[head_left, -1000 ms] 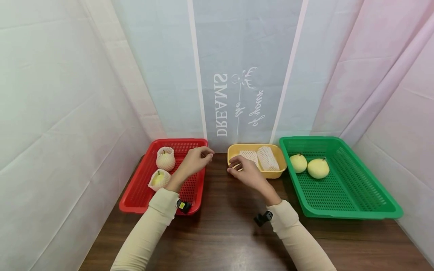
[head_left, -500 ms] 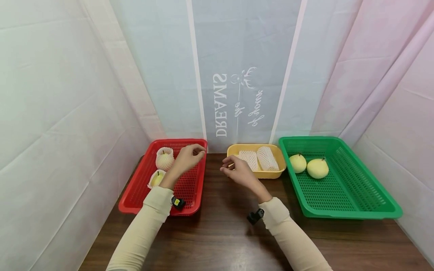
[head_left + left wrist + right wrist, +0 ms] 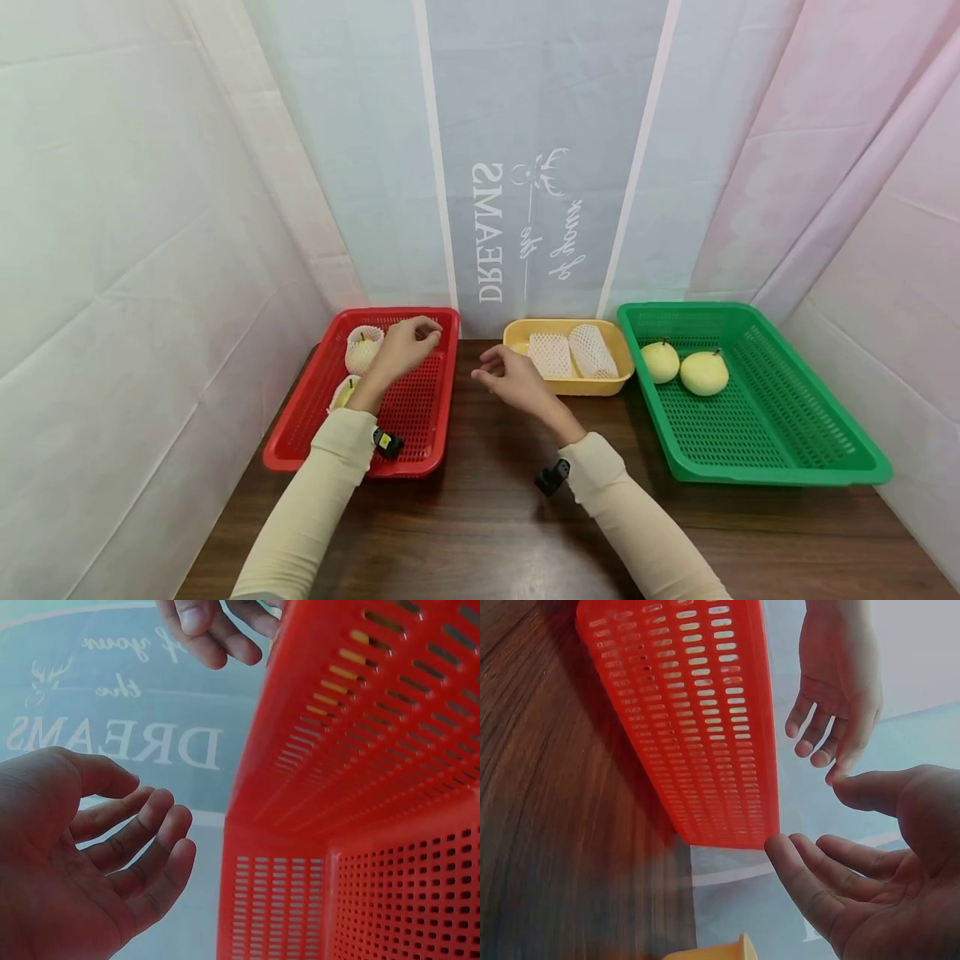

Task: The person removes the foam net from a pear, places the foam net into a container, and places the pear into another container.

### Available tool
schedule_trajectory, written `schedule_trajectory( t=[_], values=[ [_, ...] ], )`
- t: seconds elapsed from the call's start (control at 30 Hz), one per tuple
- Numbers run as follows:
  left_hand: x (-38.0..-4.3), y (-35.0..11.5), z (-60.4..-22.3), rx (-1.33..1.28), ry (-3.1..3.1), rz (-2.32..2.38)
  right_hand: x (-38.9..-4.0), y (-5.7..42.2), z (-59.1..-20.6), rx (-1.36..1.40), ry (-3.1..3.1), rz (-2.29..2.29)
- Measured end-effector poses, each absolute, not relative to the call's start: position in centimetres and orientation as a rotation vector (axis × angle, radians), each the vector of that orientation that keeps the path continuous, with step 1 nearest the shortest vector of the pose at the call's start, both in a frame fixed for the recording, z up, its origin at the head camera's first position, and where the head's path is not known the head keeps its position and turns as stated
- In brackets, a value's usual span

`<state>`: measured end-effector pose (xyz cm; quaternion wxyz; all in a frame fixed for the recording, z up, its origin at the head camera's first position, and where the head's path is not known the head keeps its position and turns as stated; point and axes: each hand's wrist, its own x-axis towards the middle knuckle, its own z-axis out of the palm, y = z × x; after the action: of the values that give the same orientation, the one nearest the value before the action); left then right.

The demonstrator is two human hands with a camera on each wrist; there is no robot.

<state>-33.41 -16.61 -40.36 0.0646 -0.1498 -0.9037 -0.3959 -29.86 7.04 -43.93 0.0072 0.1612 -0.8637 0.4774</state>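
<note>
My left hand (image 3: 403, 348) hovers over the red basket (image 3: 431, 417), its fingers loosely bent with nothing in them. Two pears in white foam nets lie in that basket: the far pear (image 3: 363, 353) and the near pear (image 3: 345, 393), which my left forearm partly covers. Between the red basket and the yellow tray (image 3: 585, 387), my right hand (image 3: 516, 382) hangs above the table, fingers relaxed and holding nothing. White foam nets (image 3: 592, 352) lie in the yellow tray. In the left wrist view, the left palm and fingers (image 3: 135, 862) are bare.
At the right stands a green basket (image 3: 750, 477) with two bare pears (image 3: 703, 373) near its left wall. A dark wooden table (image 3: 480, 517) carries everything. Printed cloth (image 3: 555, 100) hangs behind, and pale cloth walls rise at both sides.
Both hands have drifted left. The left hand has gone from the red basket's right rim to over its inside; the right has left the yellow tray's edge. Pears and nets stay put.
</note>
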Motion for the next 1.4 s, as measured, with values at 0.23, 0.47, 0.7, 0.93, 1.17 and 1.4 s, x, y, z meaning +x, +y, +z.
schedule_trajectory(
  t=[0.23,0.47,0.7,0.93,1.17,1.4],
  values=[
    [-34.2,-17.5,-40.7,-0.417,-2.736,-1.180,-30.1,6.1,-44.1,0.512,-2.687,1.553],
    [-34.7,-18.5,-41.0,-0.394,-2.752,-1.162,-30.3,5.4,-44.7,0.502,-2.719,1.554],
    [-34.9,-19.5,-40.9,-0.355,-2.759,-1.135,-30.4,4.8,-44.5,0.497,-2.759,1.540],
    [-35.2,-20.4,-41.0,-0.331,-2.775,-1.119,-30.7,4.1,-44.6,0.528,-2.767,1.522],
    [-35.6,-21.5,-41.3,-0.331,-2.777,-1.098,-30.8,3.4,-44.8,0.539,-2.796,1.503],
    [-36.1,-22.5,-41.7,-0.304,-2.771,-1.071,-30.7,2.7,-45.0,0.489,-2.822,1.538]
  ],
)
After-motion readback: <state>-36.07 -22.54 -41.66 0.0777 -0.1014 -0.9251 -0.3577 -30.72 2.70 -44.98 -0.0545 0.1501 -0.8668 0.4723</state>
